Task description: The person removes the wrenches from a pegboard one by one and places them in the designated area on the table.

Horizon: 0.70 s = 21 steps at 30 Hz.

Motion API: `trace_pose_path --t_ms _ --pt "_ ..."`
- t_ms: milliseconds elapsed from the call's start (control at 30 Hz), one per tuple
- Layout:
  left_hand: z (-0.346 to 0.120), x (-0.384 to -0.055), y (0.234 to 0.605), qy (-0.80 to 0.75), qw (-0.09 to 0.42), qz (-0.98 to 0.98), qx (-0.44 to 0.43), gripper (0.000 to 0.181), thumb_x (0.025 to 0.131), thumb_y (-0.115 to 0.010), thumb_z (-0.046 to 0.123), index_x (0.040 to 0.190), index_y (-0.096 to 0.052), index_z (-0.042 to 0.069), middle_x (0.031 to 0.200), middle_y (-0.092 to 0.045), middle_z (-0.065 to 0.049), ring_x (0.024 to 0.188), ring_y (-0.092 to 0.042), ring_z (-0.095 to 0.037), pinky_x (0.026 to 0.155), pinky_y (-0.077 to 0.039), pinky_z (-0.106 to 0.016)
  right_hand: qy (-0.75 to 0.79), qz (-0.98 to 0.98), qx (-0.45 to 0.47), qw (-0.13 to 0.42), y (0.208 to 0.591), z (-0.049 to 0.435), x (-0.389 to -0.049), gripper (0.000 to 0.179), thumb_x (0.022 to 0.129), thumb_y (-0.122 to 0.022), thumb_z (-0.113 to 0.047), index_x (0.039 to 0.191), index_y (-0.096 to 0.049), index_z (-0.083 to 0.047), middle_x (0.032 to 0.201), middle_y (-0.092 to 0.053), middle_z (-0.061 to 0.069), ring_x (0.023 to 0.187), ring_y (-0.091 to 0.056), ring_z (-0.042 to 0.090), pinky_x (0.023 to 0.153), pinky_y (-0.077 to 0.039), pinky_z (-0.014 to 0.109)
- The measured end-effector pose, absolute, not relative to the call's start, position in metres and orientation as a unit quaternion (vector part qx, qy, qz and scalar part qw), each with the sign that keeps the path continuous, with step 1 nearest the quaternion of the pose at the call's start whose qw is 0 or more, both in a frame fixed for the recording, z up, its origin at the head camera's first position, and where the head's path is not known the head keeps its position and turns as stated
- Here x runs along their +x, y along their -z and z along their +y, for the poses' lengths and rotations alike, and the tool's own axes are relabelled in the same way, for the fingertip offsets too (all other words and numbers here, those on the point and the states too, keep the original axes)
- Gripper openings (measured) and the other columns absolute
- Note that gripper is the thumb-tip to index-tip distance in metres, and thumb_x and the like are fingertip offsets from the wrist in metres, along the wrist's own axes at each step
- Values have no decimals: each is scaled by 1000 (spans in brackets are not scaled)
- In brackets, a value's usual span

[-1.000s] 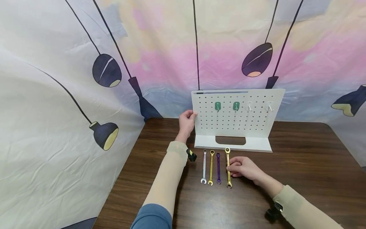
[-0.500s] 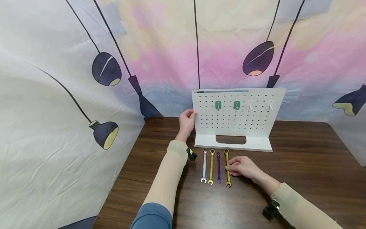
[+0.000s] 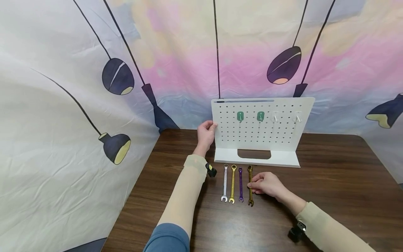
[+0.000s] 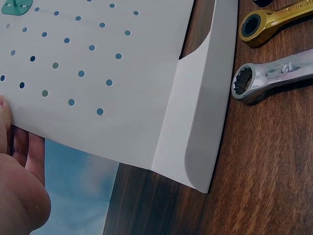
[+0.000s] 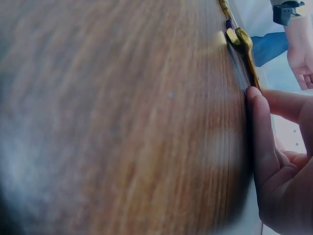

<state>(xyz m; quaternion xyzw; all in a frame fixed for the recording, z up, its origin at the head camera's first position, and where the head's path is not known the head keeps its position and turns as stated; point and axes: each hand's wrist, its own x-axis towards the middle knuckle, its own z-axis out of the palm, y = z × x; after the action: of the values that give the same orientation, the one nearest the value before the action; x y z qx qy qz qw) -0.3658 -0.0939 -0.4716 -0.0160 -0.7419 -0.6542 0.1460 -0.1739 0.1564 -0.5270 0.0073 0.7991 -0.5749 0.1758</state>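
In the head view, my left hand point(image 3: 206, 135) grips the left edge of a white pegboard stand point(image 3: 226, 154), thumb on the front face. The left wrist view shows the fingers point(image 4: 35, 156) behind that edge. My right hand point(image 3: 267, 184) pinches a gold combination wrench point(image 3: 250, 197) at its middle, close over the table; its surface looks dark here. In the right wrist view, thumb and finger meet at the shank of the wrench point(image 5: 243, 43). Left of it lie a purple wrench point(image 3: 240, 185), another gold wrench point(image 3: 233, 184) and a silver wrench point(image 3: 225, 183), side by side.
Two green hooks point(image 3: 240, 116) and two white hooks point(image 3: 297, 117) sit on the upper pegboard. A brown wood-grain table point(image 3: 340, 175) carries everything. Behind it hangs a painted cloth backdrop point(image 3: 189, 52) with lamp shapes.
The gold wrench in my right hand has shifted slightly left, nearer the purple one, and its shine has turned dark as it tilts. My left hand stays on the pegboard.
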Motion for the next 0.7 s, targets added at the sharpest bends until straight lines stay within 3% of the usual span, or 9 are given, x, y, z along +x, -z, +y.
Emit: trace_pose_path --t_ms 233,467,600,700 --pt "-94 -366 472 653 146 -743 -15 15 101 -77 12 104 -77 -3 100 -77 -12 86 -65 -13 73 -51 -25 552 817 23 167 528 154 -173 23 88 -88 -10 93 -70 2 73 -76 7 65 -73 14 61 -61 28" --pt "-100 -366 473 646 130 -752 -25 19 103 -76 17 110 -77 -1 105 -77 -10 91 -65 -14 79 -53 -27 555 815 21 167 527 155 -176 27 89 -86 -10 101 -67 5 75 -75 7 65 -73 15 60 -61 30" --pt "-114 -360 469 621 93 -774 -76 37 107 -72 26 136 -70 4 130 -73 -10 115 -66 -22 98 -53 -38 563 812 6 154 522 169 -178 36 98 -80 -18 115 -66 9 80 -74 10 68 -74 20 63 -63 34" --pt "-133 -347 466 569 66 -809 -132 54 110 -65 32 157 -53 10 154 -58 -12 140 -54 -29 114 -44 -48 537 836 -27 109 516 195 -181 38 104 -74 -24 123 -67 8 83 -75 10 72 -75 22 65 -63 36"
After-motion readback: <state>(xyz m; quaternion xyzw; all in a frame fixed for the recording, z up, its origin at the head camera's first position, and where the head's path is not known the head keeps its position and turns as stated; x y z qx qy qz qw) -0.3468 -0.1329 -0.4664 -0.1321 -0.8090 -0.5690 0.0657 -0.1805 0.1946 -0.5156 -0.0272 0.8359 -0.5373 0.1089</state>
